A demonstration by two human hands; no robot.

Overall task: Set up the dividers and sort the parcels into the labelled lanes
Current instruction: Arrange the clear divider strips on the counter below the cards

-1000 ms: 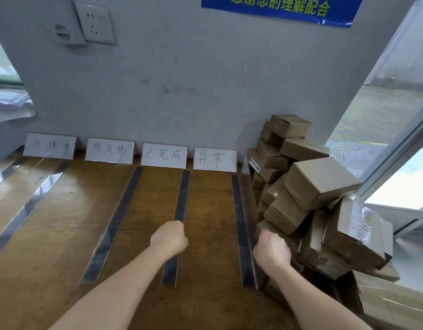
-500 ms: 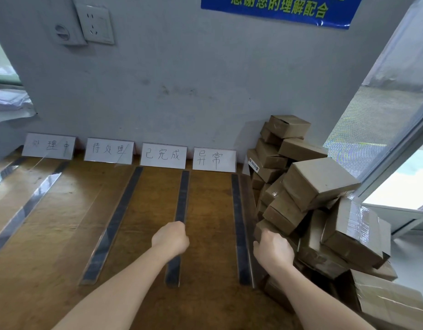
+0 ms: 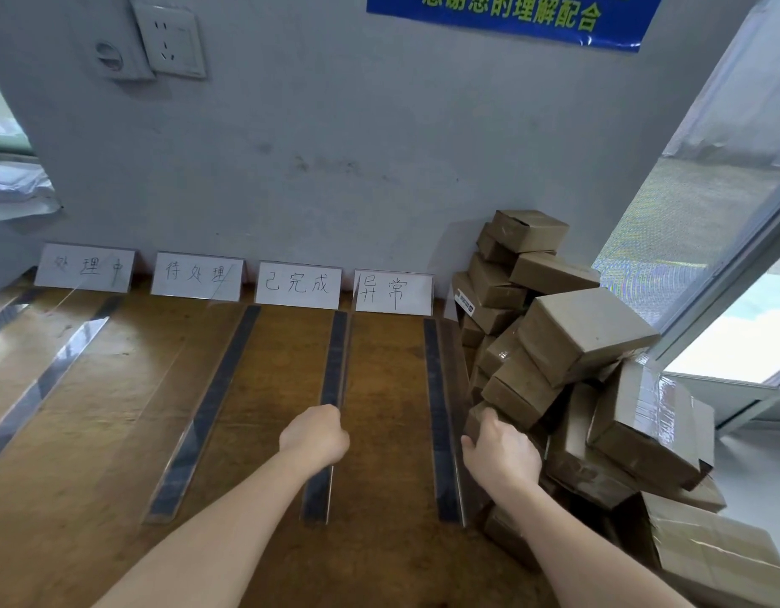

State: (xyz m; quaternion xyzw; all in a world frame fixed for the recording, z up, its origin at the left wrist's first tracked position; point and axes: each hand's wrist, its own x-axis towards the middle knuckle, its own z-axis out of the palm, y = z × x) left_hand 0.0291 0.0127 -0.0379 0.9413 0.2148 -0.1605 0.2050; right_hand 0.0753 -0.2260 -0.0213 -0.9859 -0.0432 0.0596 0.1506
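Note:
Several clear dividers with dark base strips lie lengthwise on the wooden table (image 3: 388, 432), splitting it into lanes. Four handwritten white label cards (image 3: 298, 285) lean against the wall at the lanes' far ends. My left hand (image 3: 315, 436) is curled in a fist around the top edge of the third divider (image 3: 334, 366). To the right of the last divider (image 3: 436, 410) rises a pile of brown cardboard parcels (image 3: 581, 335). My right hand (image 3: 502, 454) grips a low parcel (image 3: 478, 421) at the pile's left foot, thumb on its corner, fingers hidden.
A grey wall with a socket (image 3: 171, 39) and a blue banner (image 3: 511, 15) closes the back. A window frame (image 3: 730, 300) runs along the right beside the pile. White bags (image 3: 15, 190) lie on a ledge at the left.
My right hand has opened its thumb and settled onto the low parcel at the pile's edge. My left hand has stayed on the third divider.

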